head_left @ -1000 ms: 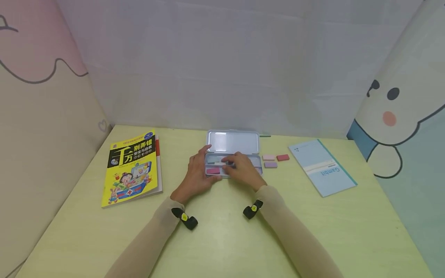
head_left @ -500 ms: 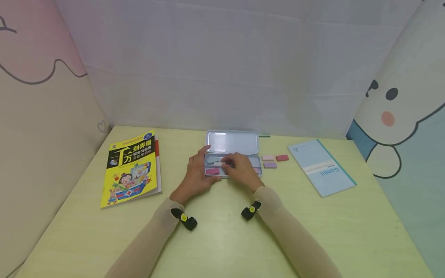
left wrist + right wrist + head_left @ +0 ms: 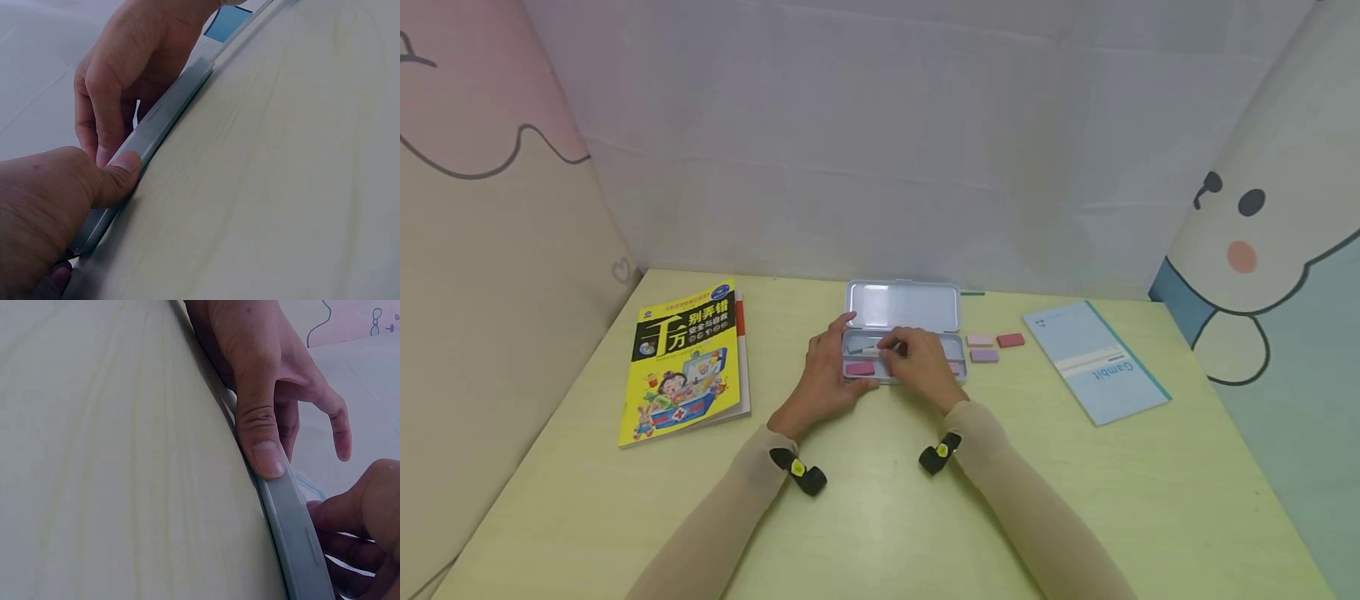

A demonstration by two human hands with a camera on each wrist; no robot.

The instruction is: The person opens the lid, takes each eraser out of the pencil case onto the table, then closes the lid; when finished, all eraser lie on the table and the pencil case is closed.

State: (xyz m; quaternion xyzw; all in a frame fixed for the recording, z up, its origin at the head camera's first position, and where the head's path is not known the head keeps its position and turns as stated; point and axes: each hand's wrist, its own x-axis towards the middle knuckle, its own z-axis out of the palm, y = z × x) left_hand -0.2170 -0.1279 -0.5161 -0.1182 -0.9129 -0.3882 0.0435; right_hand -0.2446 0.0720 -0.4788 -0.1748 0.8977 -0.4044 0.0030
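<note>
A pale blue pencil case [image 3: 917, 307] lies with its lid up at the table's far middle. My left hand [image 3: 823, 375] grips its left end, thumb [image 3: 128, 164] against the front wall. In the case's bottom half, my right hand [image 3: 922, 367] pinches a small white eraser [image 3: 870, 352] between thumb and fingertips. A grey-blue piece lies just left of it, partly hard to make out. A bright pink eraser [image 3: 860, 368] sits in the front compartment; another pink piece [image 3: 954, 367] shows at the right end. Both wrist views show the case's front wall [image 3: 300, 537], its inside hidden.
Right of the case lie a light pink eraser [image 3: 979, 340], a red eraser [image 3: 1011, 340] and a purple eraser [image 3: 984, 356]. A yellow book [image 3: 688, 367] is at left, a light blue notebook [image 3: 1097, 362] at right. A thin green strip [image 3: 972, 293] lies behind the case.
My right hand and the white eraser have shifted slightly to the left within the case, showing more of the grey-blue piece. My left hand keeps its place on the case.
</note>
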